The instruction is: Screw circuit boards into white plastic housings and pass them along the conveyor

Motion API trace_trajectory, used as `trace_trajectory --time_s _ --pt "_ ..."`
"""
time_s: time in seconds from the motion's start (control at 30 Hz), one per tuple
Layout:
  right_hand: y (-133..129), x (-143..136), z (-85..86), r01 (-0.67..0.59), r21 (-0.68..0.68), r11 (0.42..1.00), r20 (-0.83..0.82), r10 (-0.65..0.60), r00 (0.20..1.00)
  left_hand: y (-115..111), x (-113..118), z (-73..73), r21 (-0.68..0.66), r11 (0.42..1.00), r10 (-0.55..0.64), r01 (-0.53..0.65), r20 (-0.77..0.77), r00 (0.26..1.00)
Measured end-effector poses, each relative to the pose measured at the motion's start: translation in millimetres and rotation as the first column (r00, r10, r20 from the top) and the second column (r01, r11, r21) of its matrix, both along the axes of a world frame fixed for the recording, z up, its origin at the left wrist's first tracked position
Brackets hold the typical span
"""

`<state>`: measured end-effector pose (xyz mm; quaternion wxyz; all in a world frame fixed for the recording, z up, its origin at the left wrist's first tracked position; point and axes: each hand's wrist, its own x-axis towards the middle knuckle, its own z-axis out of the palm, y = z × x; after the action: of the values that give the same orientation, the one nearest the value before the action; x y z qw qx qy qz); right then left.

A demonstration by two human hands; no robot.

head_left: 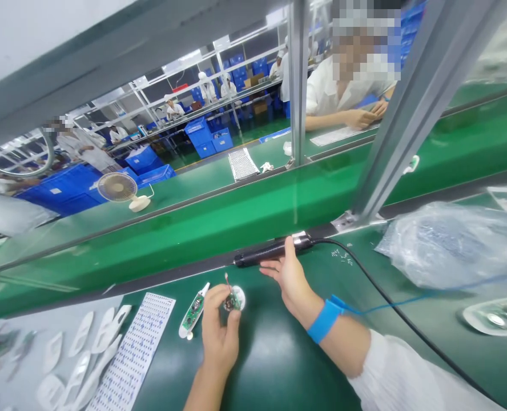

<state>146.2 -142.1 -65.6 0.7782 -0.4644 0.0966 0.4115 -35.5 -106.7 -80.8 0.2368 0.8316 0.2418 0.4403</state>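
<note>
My left hand (220, 325) pinches a small round white part with a green circuit board (235, 299) and a short wire between thumb and fingers. At the far edge of the green table, my right hand (286, 273) touches a black cylindrical tool (266, 253), its thumb on the silver end and its fingers beneath; how firmly it grips is hard to tell. A blue strap (327, 318) circles my right wrist. Just left of my left hand lies a slim white housing with a green board (194, 311). A black cable (377, 294) runs from the tool toward the lower right.
White shells (81, 334) and a printed sheet (136, 348) lie at left. A plastic bag (446, 245) and another housing (495, 315) are at right. Beyond the green conveyor (236, 217), a person (347, 97) sits behind a metal post (407, 108); a fan (117, 187) stands at left.
</note>
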Motion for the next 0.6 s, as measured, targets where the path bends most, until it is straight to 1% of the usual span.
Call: trace_trajectory --time_s 0.1,0.17,0.23,0.27,0.3,0.33,0.37,0.4,0.43,0.47,0.5,0.6 --pt "-2 -30 -2.0 0.061 -0.024 0.998 0.023 -0.061 0.998 1 -2 -0.6 0.019 0.999 0.039 -0.040 0.032 0.999" --pt "-7 -52 -1.5 0.046 -0.022 0.999 0.060 -0.045 0.997 3 -3 -1.3 0.037 0.998 0.045 -0.047 0.042 0.998" --pt "-15 -71 0.5 -0.030 -0.050 0.998 0.136 0.036 0.990 5 -4 -1.5 0.040 0.999 0.031 -0.033 0.044 0.999" --pt "-20 -76 2.1 -0.091 -0.062 0.994 0.204 0.102 0.974 5 -4 -1.4 0.032 0.999 0.017 -0.018 0.042 0.999" --pt "-24 -79 4.0 -0.168 -0.057 0.984 0.305 0.177 0.936 5 -5 -1.1 0.014 1.000 -0.001 0.000 0.038 0.999" --pt "-28 -79 6.4 -0.259 -0.032 0.965 0.437 0.247 0.865 5 -5 -0.7 -0.011 1.000 -0.022 0.023 0.037 0.999" --pt "-31 -76 9.1 -0.360 0.006 0.933 0.587 0.288 0.757 5 -6 -0.2 -0.042 0.998 -0.048 0.050 0.045 0.998" --pt "-34 -72 12.1 -0.456 0.044 0.889 0.722 0.287 0.630 4 -7 0.2 -0.079 0.994 -0.075 0.079 0.059 0.995" --pt "-36 -67 15.1 -0.533 0.073 0.843 0.821 0.252 0.511 3 -7 0.5 -0.116 0.987 -0.099 0.108 0.078 0.992" --pt "-37 -62 18.0 -0.581 0.090 0.809 0.882 0.205 0.423 1 -7 0.8 -0.152 0.979 -0.121 0.135 0.100 0.988" --pt "-38 -58 20.6 -0.604 0.099 0.791 0.914 0.167 0.369 0 -8 0.9 -0.187 0.969 -0.138 0.159 0.122 0.983" --pt "-39 -53 25.0 -0.599 0.101 0.794 0.946 0.111 0.306 -6 -7 1.4 -0.257 0.943 -0.171 0.210 0.168 0.971"
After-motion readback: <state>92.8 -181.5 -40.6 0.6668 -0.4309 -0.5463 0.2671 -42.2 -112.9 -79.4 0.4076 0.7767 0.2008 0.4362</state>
